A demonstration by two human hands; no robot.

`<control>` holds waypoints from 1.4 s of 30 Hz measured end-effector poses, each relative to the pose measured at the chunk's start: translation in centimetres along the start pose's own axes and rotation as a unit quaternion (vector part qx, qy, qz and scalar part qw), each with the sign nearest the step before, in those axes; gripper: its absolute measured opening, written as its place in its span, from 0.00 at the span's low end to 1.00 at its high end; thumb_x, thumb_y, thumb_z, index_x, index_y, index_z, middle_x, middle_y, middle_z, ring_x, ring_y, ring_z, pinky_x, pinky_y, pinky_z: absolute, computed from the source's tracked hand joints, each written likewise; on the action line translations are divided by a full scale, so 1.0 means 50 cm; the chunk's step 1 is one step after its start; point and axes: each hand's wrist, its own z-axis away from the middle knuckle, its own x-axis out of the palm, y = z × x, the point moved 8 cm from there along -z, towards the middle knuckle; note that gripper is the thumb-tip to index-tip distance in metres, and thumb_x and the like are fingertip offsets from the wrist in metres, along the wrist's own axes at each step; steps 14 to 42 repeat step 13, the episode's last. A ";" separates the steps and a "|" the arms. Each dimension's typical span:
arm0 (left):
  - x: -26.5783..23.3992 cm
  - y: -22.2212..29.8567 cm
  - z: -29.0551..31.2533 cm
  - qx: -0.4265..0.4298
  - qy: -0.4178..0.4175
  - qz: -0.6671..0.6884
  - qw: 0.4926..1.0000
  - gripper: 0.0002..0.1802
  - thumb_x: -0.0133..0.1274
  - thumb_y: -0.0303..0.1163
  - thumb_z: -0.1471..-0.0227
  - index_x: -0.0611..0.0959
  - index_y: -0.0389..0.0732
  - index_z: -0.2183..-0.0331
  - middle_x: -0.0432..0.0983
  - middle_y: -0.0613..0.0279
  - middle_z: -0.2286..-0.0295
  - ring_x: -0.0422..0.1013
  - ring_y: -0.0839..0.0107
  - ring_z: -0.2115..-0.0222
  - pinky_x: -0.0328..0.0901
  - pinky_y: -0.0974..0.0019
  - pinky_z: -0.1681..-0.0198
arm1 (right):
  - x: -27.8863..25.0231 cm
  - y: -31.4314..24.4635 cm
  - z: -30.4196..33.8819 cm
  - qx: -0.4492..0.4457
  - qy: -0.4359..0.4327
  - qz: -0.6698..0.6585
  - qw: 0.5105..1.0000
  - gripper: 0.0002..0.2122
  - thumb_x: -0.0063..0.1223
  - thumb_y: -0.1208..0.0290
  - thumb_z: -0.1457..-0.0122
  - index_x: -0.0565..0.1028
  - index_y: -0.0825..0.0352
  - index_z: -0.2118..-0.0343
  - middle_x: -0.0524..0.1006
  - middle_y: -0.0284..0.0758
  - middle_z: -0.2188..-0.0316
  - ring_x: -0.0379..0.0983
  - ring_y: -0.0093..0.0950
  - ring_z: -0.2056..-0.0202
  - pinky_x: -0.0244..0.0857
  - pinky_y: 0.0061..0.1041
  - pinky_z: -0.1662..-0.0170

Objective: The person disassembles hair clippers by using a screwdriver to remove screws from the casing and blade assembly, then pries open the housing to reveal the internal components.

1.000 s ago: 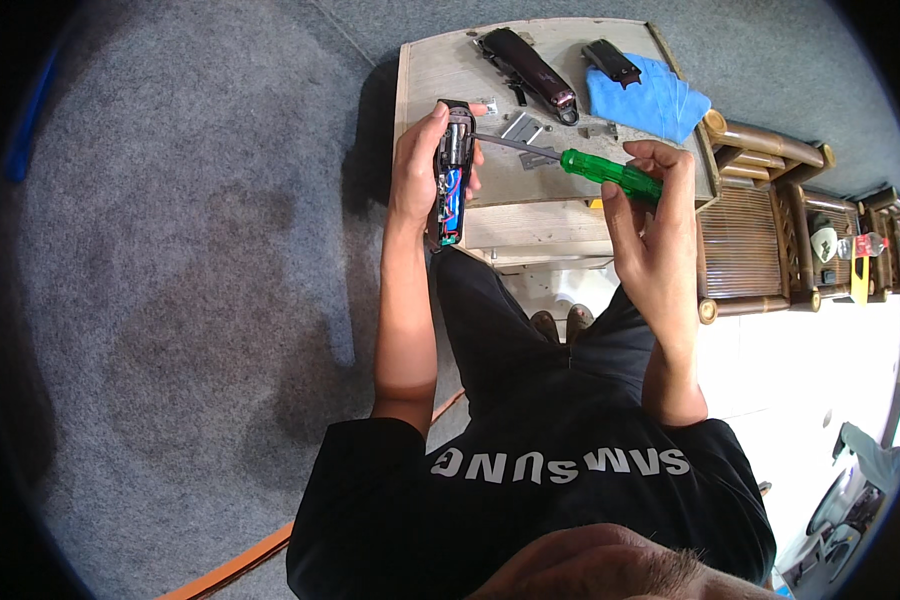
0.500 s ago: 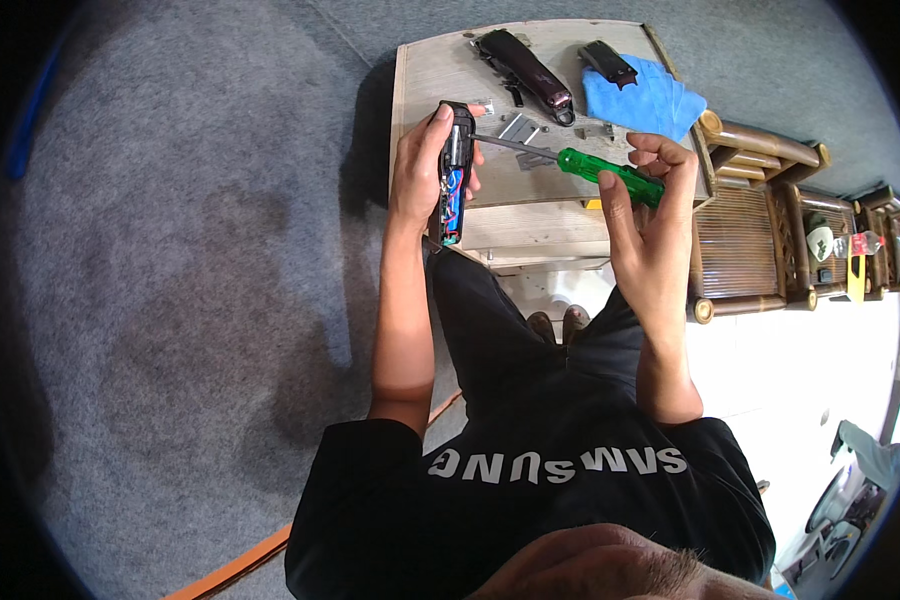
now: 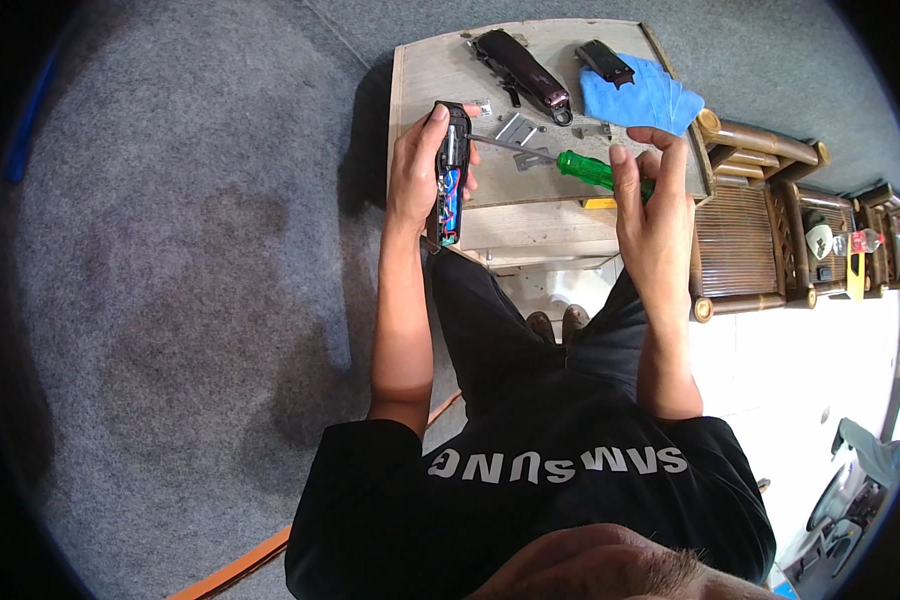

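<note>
My left hand [image 3: 413, 185] is closed around an opened hair clipper [image 3: 451, 205], held upright above the table's left front edge. Its black casing shows a silver motor, a blue battery and thin coloured wires. In my right hand [image 3: 658, 230] the green handle of a screwdriver [image 3: 586, 170] sits between thumb and fingers. The metal shaft points left, and its tip meets the clipper's right side near the motor; the exact contact point is too small to tell. Behind the shaft lie flat metal blade parts [image 3: 516, 130] on the table.
A dark clipper cover [image 3: 526, 76] lies on the wooden table [image 3: 430, 70]. Farther right, a smaller black casing piece [image 3: 606, 63] rests on a folded blue cloth [image 3: 650, 98]. Small metal bits are scattered nearby. Bamboo chairs [image 3: 735, 245] stand right of the table.
My right thumb and fingers have shifted on the screwdriver handle, with the thumb now higher. The clipper and my left hand have moved very slightly left.
</note>
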 end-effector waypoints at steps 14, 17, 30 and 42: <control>0.000 -0.004 -0.002 -0.003 0.004 -0.003 1.000 0.34 0.44 0.60 0.29 0.84 0.37 0.47 0.79 0.61 0.77 0.76 0.75 0.83 0.69 0.73 0.82 | 0.012 0.015 0.002 0.005 -0.005 -0.099 0.995 0.18 0.60 0.64 0.29 0.72 0.67 0.42 0.77 0.44 0.50 0.76 0.31 0.51 0.69 0.22 0.50; 0.000 -0.004 -0.002 -0.003 0.004 -0.003 1.000 0.34 0.44 0.60 0.29 0.84 0.37 0.47 0.79 0.61 0.77 0.76 0.75 0.83 0.69 0.73 0.82 | 0.012 0.015 0.002 0.005 -0.005 -0.099 0.995 0.18 0.60 0.64 0.29 0.72 0.67 0.42 0.77 0.44 0.50 0.76 0.31 0.51 0.69 0.22 0.50; 0.000 -0.004 -0.002 -0.003 0.004 -0.003 1.000 0.34 0.44 0.60 0.29 0.84 0.37 0.47 0.79 0.61 0.77 0.76 0.75 0.83 0.69 0.73 0.82 | 0.012 0.015 0.002 0.005 -0.005 -0.099 0.995 0.18 0.60 0.64 0.29 0.72 0.67 0.42 0.77 0.44 0.50 0.76 0.31 0.51 0.69 0.22 0.50; 0.000 -0.004 -0.002 -0.003 0.004 -0.003 1.000 0.34 0.44 0.60 0.29 0.84 0.37 0.47 0.79 0.61 0.77 0.76 0.75 0.83 0.69 0.73 0.82 | 0.012 0.015 0.002 0.005 -0.005 -0.099 0.995 0.18 0.60 0.64 0.29 0.72 0.67 0.42 0.77 0.44 0.50 0.76 0.31 0.51 0.69 0.22 0.50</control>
